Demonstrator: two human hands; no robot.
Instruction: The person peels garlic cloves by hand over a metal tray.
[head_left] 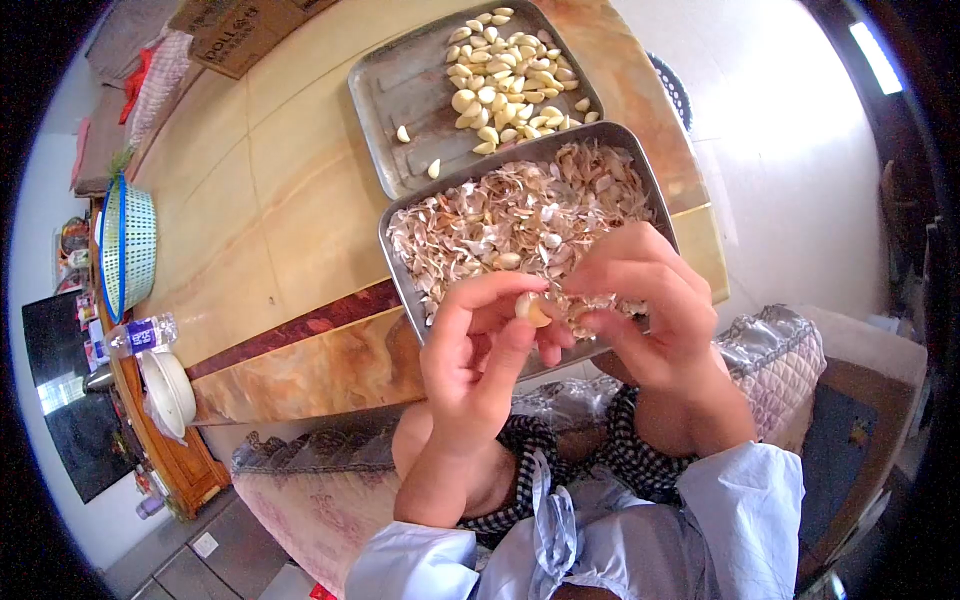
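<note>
My left hand (477, 360) pinches a garlic clove (532, 310) between thumb and fingers, over the near edge of a metal tray (402, 290) of loose garlic skins (480, 225). Just right of the clove, my right hand (650, 305) is curled with thumb and fingertips close together. Pale flakes show by those fingertips; whether they are held or lie in the tray behind cannot be made out. Among the skins lies another clove (508, 260). Behind stands a second metal tray (385, 95) with many peeled garlic cloves (510, 85), two lying apart from the heap.
Both trays stand on a marble-patterned table (220, 190). A blue-rimmed basket (130, 245), a plastic bottle (143, 335) and white bowls (170, 390) are at the left. A cardboard box (235, 35) lies at the back. Quilted seat covering (775, 370) is close to my body.
</note>
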